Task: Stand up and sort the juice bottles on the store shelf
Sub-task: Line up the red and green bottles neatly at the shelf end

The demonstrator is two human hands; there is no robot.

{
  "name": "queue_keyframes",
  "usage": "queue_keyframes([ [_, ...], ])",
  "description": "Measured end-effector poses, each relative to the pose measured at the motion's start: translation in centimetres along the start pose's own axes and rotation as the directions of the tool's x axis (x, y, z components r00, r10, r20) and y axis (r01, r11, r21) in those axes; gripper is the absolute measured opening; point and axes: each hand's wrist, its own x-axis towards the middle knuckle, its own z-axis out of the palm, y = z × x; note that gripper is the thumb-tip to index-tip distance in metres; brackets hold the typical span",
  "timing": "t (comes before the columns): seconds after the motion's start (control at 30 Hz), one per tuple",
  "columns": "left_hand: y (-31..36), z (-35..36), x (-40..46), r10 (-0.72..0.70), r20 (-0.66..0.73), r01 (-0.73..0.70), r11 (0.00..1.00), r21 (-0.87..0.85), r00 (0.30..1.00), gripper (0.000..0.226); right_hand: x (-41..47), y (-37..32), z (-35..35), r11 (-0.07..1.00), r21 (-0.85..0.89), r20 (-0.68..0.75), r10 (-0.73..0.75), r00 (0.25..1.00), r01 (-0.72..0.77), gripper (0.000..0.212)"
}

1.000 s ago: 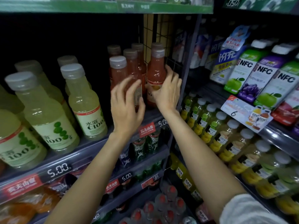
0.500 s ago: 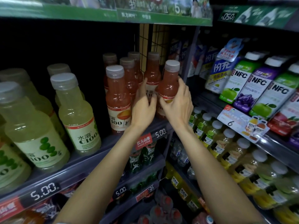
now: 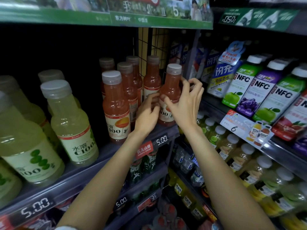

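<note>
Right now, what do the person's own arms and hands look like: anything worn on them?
Both forearms are bare from wrist to the frame's lower edge, and the left hand and right hand wear no gloves. No rings, watch or bracelet show on the sides in view. At the bottom edge a small patch of pale, light-coloured fabric sits by the left arm, possibly a sleeve end; too little shows to tell.
</note>
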Motion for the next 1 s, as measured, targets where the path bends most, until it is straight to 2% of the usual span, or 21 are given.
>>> queue_keyframes([
  [0.17, 0.0, -0.2, 1.3, 0.241, -0.183, -0.177, 0.935, 0.307, 0.953, 0.047, 0.1, 0.0, 0.2, 1.0, 0.0, -0.036, 0.023, 0.999, -0.023, 0.062],
  [0.23, 0.5, -0.3, 2.2, 0.303, -0.154, -0.225, 0.895, 0.386, 0.94, 0.051, 0.0, 0.2, 0.2, 1.0, 0.006, -0.045, 0.02, 0.999, -0.02, 0.06],
  [0.27, 0.8, -0.3, 2.7, 0.294, -0.119, -0.219, 0.879, 0.424, 0.948, 0.054, 0.0, 0.2, 0.2, 1.0, 0.012, -0.041, 0.021, 0.999, -0.021, 0.06],
  [0.33, 1.5, 0.0, 3.7, 0.183, -0.064, -0.129, 0.864, 0.487, 0.981, 0.061, 0.0, 0.2, 0.2, 0.999, 0.024, -0.023, 0.027, 0.999, -0.026, 0.06],
  [0.4, 1.8, 0.3, 4.4, 0.097, -0.072, -0.044, 0.846, 0.532, 0.993, 0.063, 0.0, 0.1, 0.2, 0.999, 0.033, -0.005, 0.037, 0.999, -0.037, 0.06],
  [0.5, 1.4, 0.4, 5.0, 0.074, -0.125, 0.007, 0.838, 0.545, 0.989, 0.061, -0.1, 0.1, 0.3, 0.998, 0.053, 0.008, 0.04, 0.999, -0.04, 0.061],
  [0.7, 1.0, 0.9, 6.0, 0.139, -0.137, -0.025, 0.788, 0.615, 0.981, 0.051, -0.2, 0.3, 0.5, 0.995, 0.071, 0.029, 0.066, 0.997, -0.068, 0.062],
  [1.0, 0.9, 1.0, 5.1, 0.125, -0.165, -0.042, 0.901, 0.431, 0.978, 0.054, -0.2, 0.5, 0.6, 0.992, 0.106, 0.039, 0.065, 0.997, -0.069, 0.061],
])
